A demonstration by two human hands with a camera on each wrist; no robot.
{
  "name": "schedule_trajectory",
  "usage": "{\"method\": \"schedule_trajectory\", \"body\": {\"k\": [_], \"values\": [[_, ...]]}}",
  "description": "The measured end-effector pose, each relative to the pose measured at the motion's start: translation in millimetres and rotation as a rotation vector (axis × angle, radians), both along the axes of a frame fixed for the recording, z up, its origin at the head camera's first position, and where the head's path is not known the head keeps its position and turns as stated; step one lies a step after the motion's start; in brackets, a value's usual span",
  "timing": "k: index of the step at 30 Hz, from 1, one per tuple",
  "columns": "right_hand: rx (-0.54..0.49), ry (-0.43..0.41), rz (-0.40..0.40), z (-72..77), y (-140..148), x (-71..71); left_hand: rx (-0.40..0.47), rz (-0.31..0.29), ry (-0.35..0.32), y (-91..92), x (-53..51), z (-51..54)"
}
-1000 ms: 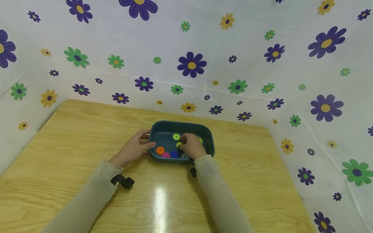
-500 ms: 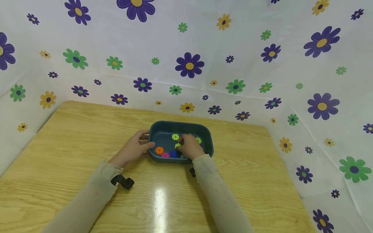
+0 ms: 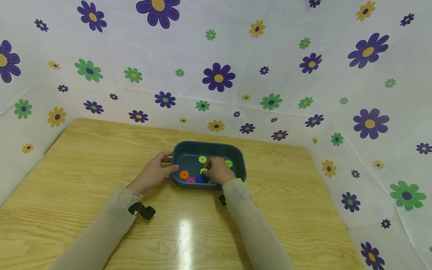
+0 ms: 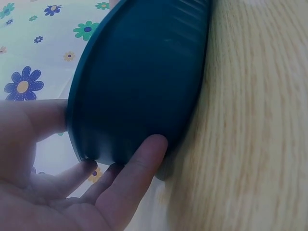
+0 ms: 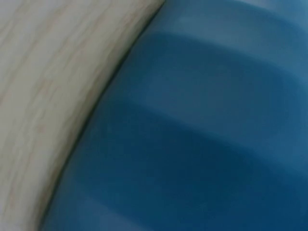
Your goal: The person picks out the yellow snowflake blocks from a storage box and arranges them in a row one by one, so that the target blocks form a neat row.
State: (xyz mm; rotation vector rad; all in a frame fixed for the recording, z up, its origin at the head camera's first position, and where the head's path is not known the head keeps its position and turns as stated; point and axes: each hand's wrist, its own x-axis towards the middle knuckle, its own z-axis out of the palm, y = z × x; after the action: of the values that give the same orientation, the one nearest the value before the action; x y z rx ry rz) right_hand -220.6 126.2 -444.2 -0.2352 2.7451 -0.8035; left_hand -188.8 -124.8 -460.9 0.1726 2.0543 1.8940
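Observation:
A dark blue-green tray holds small flower-shaped pieces. My left hand grips the tray's left end, thumb by the rim and other fingers round the outside; the left wrist view shows this hand on the tray. My right hand reaches inside, its bent fingers pinching at a yellow-green piece and partly hiding it. Another yellow-green piece lies behind it; an orange piece, pink piece and blue piece lie near the front wall.
The tray stands on a wooden table, near its back edge. A white sheet printed with flowers rises behind and at both sides. In the right wrist view the tray's wall fills most of the picture, with no fingers visible.
My right hand has shifted slightly left and toward the front inside the tray, the yellow-green piece at its fingertips shifting with it. My left hand keeps its place on the tray.

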Motion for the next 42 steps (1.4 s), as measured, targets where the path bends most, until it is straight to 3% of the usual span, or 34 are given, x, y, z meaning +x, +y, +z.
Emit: {"method": "schedule_trajectory", "body": {"k": [5, 15, 23, 34, 38, 42], "values": [[-0.042, 0.012, -0.024, 1.9, 0.3, 1.6, -0.003, 0.009, -0.004, 0.0, -0.7, -1.4], [-0.207, 0.118, -0.068, 12.6, 4.0, 7.5, -0.001, 0.010, -0.004, -2.1, -0.5, 1.1], [-0.331, 0.155, -0.090, 30.0, 28.6, 7.6, 0.022, 0.007, -0.016, -3.2, -0.9, 1.0], [-0.573, 0.011, -0.214, 55.3, 110.2, 8.6, 0.017, 0.006, -0.018, -2.1, -0.5, 4.0], [-0.570, 0.003, -0.246, 51.0, 141.4, 8.6, 0.021, 0.004, -0.019, -2.0, -0.9, 4.0], [-0.558, -0.049, -0.282, 35.2, 161.8, 8.4, 0.019, 0.003, -0.023, -2.3, -1.3, 3.4]]}}
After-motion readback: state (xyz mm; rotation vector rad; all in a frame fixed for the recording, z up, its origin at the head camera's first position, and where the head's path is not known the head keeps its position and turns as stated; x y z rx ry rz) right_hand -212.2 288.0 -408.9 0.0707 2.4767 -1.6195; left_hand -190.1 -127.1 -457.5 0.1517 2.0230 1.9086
